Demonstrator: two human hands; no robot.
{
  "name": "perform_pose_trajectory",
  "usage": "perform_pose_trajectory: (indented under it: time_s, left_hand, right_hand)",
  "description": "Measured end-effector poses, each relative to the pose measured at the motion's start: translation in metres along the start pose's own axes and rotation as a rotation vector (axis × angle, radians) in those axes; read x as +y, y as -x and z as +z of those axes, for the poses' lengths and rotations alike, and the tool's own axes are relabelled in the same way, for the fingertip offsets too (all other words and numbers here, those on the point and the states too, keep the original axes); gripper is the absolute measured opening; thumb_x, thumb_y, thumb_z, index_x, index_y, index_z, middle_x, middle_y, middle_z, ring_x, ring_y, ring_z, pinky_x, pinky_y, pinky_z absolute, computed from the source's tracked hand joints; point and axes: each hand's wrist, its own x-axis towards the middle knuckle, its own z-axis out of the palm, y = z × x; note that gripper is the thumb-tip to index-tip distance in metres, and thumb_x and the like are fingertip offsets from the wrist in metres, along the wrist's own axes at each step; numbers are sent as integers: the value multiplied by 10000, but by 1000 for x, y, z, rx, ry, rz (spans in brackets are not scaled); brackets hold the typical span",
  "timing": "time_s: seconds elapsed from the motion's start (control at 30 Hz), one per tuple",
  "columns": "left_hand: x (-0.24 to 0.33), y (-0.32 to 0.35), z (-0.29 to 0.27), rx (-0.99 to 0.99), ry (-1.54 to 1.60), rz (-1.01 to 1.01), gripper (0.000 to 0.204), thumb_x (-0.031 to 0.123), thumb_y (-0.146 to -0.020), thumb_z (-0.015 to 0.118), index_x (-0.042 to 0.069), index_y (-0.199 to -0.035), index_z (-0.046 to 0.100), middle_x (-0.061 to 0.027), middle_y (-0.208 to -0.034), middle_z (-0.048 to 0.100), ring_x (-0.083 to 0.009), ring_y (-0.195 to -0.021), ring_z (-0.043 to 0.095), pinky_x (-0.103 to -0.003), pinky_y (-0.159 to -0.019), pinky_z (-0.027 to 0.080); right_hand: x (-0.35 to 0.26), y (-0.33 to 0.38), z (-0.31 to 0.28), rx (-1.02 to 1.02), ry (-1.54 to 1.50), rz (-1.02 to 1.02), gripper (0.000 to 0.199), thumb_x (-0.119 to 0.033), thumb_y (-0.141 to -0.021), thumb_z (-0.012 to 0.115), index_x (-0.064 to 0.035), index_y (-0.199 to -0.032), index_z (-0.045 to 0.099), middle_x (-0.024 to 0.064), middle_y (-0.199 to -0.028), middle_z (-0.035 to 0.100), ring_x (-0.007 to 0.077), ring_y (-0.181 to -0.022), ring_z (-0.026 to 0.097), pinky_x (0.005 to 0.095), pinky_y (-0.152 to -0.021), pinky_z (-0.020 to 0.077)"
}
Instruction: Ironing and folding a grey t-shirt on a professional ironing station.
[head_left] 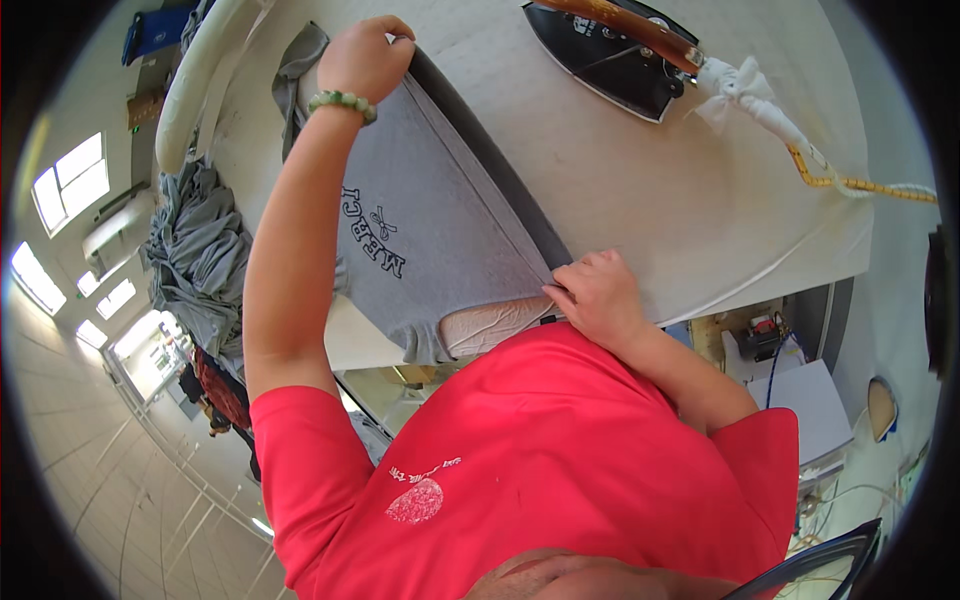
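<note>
A grey shirt (440,210) with dark printed lettering and a small bow motif lies over the pale ironing table (680,220). Its long right side is folded along an edge, showing a darker strip. At the far end of that edge, my left hand (365,58) is closed on the shirt, its fingertips partly hidden; a green bead bracelet (343,103) circles the wrist. My right hand (603,298) pinches the same edge at the near end, close to my body. Beyond my right hand, a black iron (610,60) with a brown handle rests on the table, touched by neither hand.
White cloth wraps the iron's cord (745,92), which runs off to the right with a yellow hose (815,175). A padded white arm (190,90) stands at the far left. Below it hangs a heap of grey garments (200,260). Under the table's right side sits a small machine (762,335).
</note>
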Motion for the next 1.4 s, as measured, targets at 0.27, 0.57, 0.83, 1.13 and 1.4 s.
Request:
perform_pose_trajectory:
  time_s: [0.27,0.57,0.83,1.13,1.4]
  left_hand:
    - [7,-31,59,-207,529,-221,303,198,-966,612,68,-1204,747,-110,-882,768,-186,-835,768,-349,-752,600]
    - [-43,80,100,462,396,283,305,60,-1026,587,45,-1314,687,-126,-1276,736,-326,-1197,702,-393,-990,567]
    - [-13,101,147,548,425,281,429,154,-1029,620,31,-1440,604,-154,-1532,567,-351,-1443,512,-443,-1176,441]
    - [14,86,162,363,176,117,709,481,-1076,483,66,-1637,359,-134,-1725,303,-314,-1607,242,-514,-1308,148]
    - [42,96,162,353,88,26,780,506,-1044,513,32,-1639,339,-153,-1733,276,-334,-1619,199,-557,-1308,110]
  right_hand:
    - [-1,1,18,100,-21,443,232,-248,-877,798,-83,-1022,726,66,-840,703,296,-850,675,429,-740,525]
    - [-2,-81,-4,-42,-178,494,370,-241,-923,779,-63,-1231,679,121,-988,765,265,-911,745,381,-791,581]
    - [46,-288,21,266,-485,391,413,-236,-905,763,35,-1209,696,156,-1015,767,240,-886,742,376,-798,585]
    - [32,-192,3,65,-851,801,365,-293,-990,741,1,-1195,669,46,-923,713,107,-763,643,280,-654,520]
    - [22,-16,20,-78,-568,717,392,-90,-933,793,-33,-1279,618,20,-893,700,107,-779,649,270,-731,545]
